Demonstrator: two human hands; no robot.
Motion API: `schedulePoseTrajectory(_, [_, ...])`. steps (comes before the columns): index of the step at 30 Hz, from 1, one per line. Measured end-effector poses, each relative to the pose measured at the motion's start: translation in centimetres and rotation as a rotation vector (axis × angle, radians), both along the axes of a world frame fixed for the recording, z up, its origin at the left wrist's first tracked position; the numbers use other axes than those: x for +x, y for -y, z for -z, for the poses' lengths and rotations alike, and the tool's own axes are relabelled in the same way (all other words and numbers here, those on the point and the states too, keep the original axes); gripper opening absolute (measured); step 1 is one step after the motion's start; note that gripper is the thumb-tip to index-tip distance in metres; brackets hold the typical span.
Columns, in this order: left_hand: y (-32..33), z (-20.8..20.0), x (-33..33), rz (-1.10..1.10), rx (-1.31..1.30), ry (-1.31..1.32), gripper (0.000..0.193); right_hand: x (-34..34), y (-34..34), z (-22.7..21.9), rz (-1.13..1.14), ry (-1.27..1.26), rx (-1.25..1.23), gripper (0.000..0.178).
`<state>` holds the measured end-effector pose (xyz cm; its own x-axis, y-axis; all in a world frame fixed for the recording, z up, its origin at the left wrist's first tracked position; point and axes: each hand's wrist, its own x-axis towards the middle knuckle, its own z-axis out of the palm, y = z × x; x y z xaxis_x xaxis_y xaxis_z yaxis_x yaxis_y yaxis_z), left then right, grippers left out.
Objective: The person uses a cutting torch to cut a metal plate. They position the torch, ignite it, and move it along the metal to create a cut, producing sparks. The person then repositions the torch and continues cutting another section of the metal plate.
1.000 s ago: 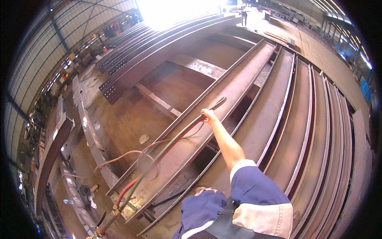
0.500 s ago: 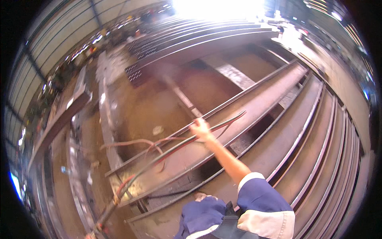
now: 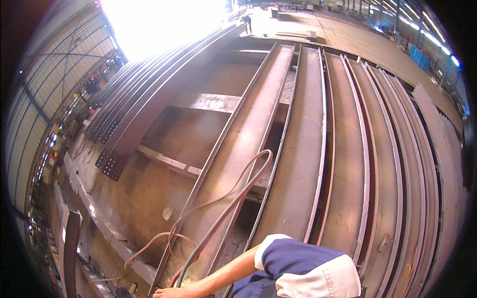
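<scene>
My right arm reaches across to the left, out of a blue and cream sleeve (image 3: 308,260). At the lower edge my right hand (image 3: 171,293) is closed around hoses, its fingers partly cut off by the picture's rim. A dark green hose (image 3: 214,226) rises from the hand and bends over in a loop above the steel beams. With it runs a thinner reddish hose (image 3: 218,198), which curls and trails off to the left. Beneath the hoses lies a long brown steel beam (image 3: 243,144) with raised edges. My left hand is out of view.
More channel-shaped beams (image 3: 303,139) lie side by side to the right, with dark gaps between. Dark beams with drilled ends (image 3: 117,161) are stacked at the far left. Crosswise supports (image 3: 169,161) span the brown floor. A person (image 3: 247,24) stands far off.
The view has swung to the right. My right hand has come down from over the near beam to the lower edge, and the hoses now loop upward from it. The left sleeve is mostly hidden.
</scene>
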<state>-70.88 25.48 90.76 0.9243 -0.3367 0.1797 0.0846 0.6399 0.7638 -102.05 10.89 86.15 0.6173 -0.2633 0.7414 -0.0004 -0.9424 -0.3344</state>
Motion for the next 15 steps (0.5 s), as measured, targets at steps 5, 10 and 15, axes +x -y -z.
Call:
schedulePoseTrajectory(5, [2.3, -0.2, -0.3, 0.068, 0.003, -0.076, 0.03, -2.1, -0.2, 1.3, 0.142, -0.22, -0.163, 0.05])
schedulePoseTrajectory(10, [6.3, -1.7, -2.7, 0.098, 0.043, -0.176, 0.035, -3.0, -1.7, 2.6, 0.251, -0.174, 0.114, 0.035])
schedulePoseTrajectory(15, [9.4, -5.0, -5.9, 0.23, 0.047, -0.091, 0.032, -5.9, -3.0, 1.6, 0.318, 0.003, 0.071, 0.029])
